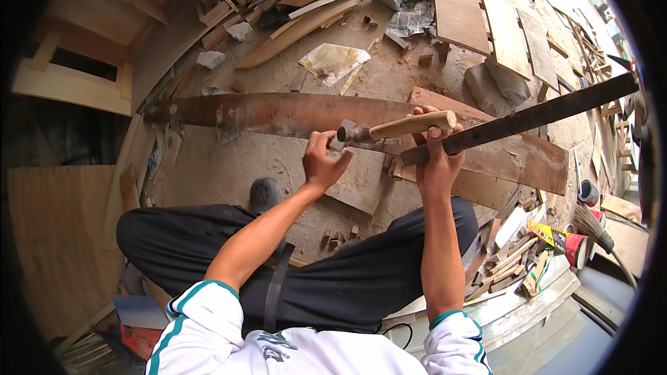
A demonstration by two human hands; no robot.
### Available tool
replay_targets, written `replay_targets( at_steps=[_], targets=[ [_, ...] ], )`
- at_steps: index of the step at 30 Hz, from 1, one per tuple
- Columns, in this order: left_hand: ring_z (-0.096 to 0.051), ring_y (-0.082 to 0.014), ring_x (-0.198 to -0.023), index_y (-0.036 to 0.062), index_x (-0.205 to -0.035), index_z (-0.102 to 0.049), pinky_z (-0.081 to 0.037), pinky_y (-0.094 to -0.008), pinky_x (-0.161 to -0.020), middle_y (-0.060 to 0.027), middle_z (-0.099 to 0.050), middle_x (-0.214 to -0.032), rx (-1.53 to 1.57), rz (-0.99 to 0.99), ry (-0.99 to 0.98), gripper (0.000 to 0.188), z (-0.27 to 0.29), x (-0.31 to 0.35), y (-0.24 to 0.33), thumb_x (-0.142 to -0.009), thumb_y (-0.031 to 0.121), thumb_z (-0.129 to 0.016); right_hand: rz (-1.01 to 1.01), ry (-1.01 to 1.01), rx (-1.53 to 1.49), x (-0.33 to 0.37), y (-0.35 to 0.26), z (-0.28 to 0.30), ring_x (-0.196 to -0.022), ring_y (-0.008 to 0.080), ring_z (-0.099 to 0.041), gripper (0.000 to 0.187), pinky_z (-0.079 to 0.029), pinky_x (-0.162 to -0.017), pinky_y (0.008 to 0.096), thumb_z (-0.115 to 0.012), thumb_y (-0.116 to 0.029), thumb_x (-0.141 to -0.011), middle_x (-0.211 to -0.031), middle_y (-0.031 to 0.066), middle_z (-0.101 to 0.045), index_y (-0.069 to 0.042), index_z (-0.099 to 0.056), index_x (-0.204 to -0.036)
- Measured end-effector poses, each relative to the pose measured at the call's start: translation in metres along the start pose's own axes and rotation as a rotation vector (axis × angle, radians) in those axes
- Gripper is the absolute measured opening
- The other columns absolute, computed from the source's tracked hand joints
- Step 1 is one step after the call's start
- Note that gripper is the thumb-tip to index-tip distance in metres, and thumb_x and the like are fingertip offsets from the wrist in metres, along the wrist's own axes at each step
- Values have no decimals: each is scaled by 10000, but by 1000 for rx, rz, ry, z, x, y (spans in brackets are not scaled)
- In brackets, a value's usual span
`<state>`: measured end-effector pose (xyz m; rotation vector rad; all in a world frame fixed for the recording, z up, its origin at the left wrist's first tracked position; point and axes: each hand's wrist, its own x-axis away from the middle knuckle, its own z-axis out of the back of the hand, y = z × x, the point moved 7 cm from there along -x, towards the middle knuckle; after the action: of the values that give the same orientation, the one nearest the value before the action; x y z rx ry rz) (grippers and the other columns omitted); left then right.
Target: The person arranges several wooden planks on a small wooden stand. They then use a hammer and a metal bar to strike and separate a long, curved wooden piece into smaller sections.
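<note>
A short tool with a round wooden handle [410, 126] and a dark metal head [351, 132] lies level between my hands; its exact kind is unclear. My left hand [324, 161] is closed, fingertips and thumb pinching the metal end. My right hand [438, 160] grips a long dark wooden strip [542, 117] near its lower end, its thumb up against the tool's handle. The strip slants up to the far right. Beneath both hands a long reddish-brown board [271, 112] lies across in front of me, its right part over another plank [445, 101].
Boards [460, 14] lie at the far right, with stone blocks [497, 83] near them. Wood scraps [511, 264], a red can [575, 250] and a brush [594, 228] sit at the right. Plywood [62, 236] stands at the left. A translucent sheet [335, 62] lies beyond the board.
</note>
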<state>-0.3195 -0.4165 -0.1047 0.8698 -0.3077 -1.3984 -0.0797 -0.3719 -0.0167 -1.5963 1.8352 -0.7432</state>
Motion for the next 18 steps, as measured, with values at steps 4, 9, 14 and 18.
replay_targets(
  at_steps=[4,9,14,18],
  targets=[
    [-584,-360,-882,52,-1067,-589,-494,-436,-759,-145,-565,-960,-92,-215,-55,389,22,41,-43,-748,254,-682,15,-31,-1,2,2,-7,-1203,294,-593,168,-511,-1017,442,-640,-39,-942,-1247,161,-604,-57,-498,-1029],
    [-591,-354,-953,69,-1098,-605,-493,-449,-825,-147,-587,-1004,-270,-189,-435,431,30,92,-93,-707,232,-682,68,-60,85,4,4,-12,-1211,297,-587,173,-507,-1019,442,-646,-48,-942,-1259,170,-596,-66,-489,-1012],
    [-538,-314,-1170,95,-1194,-613,-408,-458,-1016,-138,-570,-1222,-354,-267,-795,534,7,122,-106,-739,360,-698,59,-46,89,3,6,-12,-1203,318,-593,226,-516,-1019,469,-629,-102,-961,-1261,174,-588,-53,-506,-1144],
    [-490,-305,-1236,105,-1221,-597,-384,-443,-1033,-130,-535,-1290,-345,-210,-768,576,-26,122,-104,-744,398,-731,34,-48,44,2,6,-9,-1208,319,-590,177,-526,-1003,446,-635,-81,-955,-1255,172,-593,-65,-497,-1065]
  ],
)
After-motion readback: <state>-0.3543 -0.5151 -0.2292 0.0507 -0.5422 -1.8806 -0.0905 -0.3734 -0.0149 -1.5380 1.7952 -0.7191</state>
